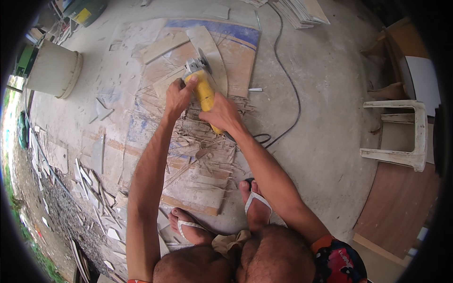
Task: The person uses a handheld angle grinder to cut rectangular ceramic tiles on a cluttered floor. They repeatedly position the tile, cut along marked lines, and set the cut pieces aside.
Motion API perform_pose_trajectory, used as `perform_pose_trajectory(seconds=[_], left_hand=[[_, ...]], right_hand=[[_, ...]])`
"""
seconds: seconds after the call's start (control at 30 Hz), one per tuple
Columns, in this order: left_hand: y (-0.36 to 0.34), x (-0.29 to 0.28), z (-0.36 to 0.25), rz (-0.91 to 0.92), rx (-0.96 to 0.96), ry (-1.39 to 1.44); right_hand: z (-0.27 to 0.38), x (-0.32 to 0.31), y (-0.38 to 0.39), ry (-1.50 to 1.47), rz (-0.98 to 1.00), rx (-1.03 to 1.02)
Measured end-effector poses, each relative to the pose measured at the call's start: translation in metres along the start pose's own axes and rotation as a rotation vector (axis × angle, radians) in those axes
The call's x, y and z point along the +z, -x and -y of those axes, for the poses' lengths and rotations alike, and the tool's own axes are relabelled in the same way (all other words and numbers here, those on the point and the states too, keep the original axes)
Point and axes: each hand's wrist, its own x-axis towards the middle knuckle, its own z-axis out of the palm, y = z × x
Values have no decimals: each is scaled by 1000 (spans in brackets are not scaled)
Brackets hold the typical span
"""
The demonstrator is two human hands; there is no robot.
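Observation:
Both of my hands are closed around a yellow angle grinder (204,92) with a grey metal head. My left hand (178,98) grips it near the head, on the left side. My right hand (222,113) wraps round the rear of the yellow body, where the cord comes out. The grinder's disc (202,55) stands on edge over a curved pale tile piece (218,66); whether it touches the tile I cannot tell. Beside it lie a straight tile strip (165,48) and another pale piece, partly hidden by my left hand.
Worn cardboard (243,70) with shredded strips lies under the work. A black cord (296,94) curves over the concrete at right. Tile shards (89,181) litter the left, near a white bucket (54,68) on its side. A plastic stool (415,137) lies tipped at right. My sandalled feet are close by.

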Motion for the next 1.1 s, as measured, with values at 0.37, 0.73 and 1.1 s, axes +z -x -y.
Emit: perform_pose_trajectory(seconds=[0.37, 0.73, 1.1], left_hand=[[16, 4, 0, 15, 37, -43], [46, 13, -3, -11, 78, 1], [11, 6, 1, 18, 14, -4]], right_hand=[[-18, 6, 11, -30, -5, 10], [-27, 4, 40, 28, -12, -10], [-12, 0, 12, 2, -1, -7]])
